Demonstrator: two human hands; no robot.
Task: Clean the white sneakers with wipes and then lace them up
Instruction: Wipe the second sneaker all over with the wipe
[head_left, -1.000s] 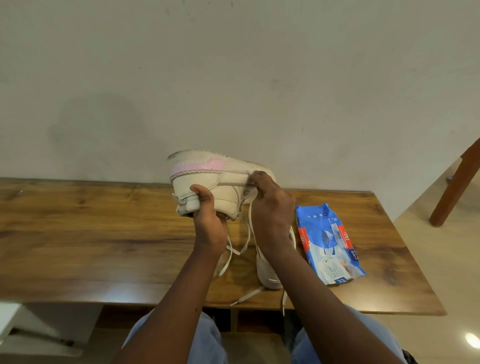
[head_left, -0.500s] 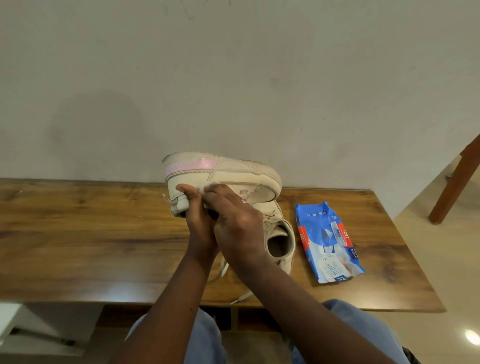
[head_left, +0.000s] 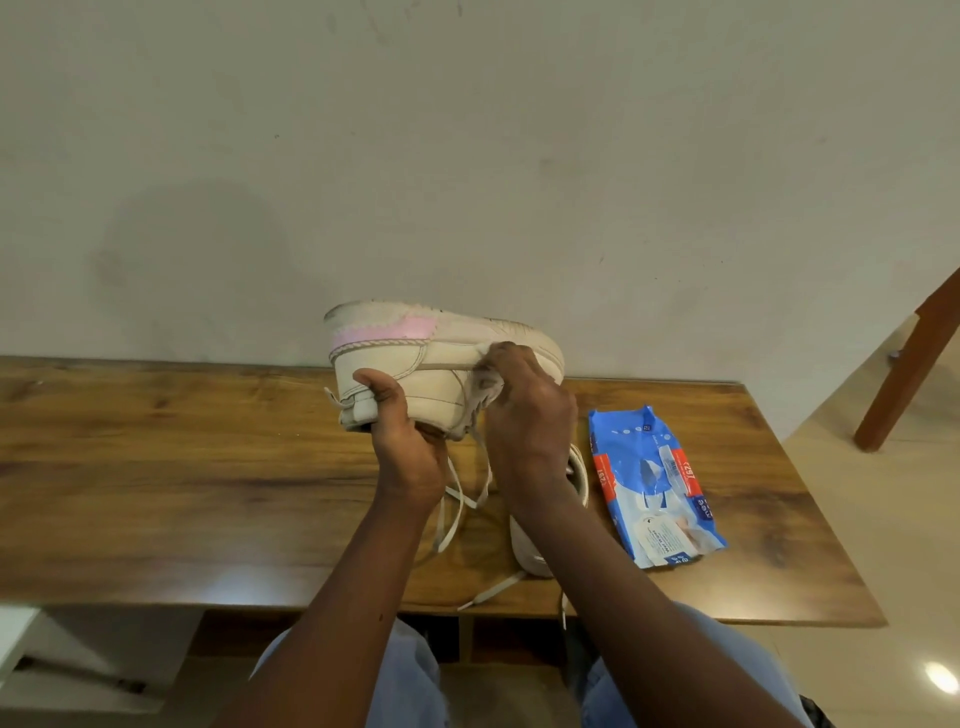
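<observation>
Progress along the sole seam: the right hand (head_left: 530, 415), fingers (head_left: 511, 358) pinching a crumpled wipe (head_left: 485, 383), has slid from heel toward toe of the upturned white sneaker (head_left: 415, 358), which the left hand (head_left: 405, 441) grips at the heel above the counter (head_left: 156, 467); cleaning looks midway, lacing not yet begun

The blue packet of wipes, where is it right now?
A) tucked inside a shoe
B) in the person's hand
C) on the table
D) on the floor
C. The blue packet of wipes lies flat on the wooden table, beside the second sneaker. The left hand grips the raised sneaker, and the right hand presses a wipe against it.
</observation>
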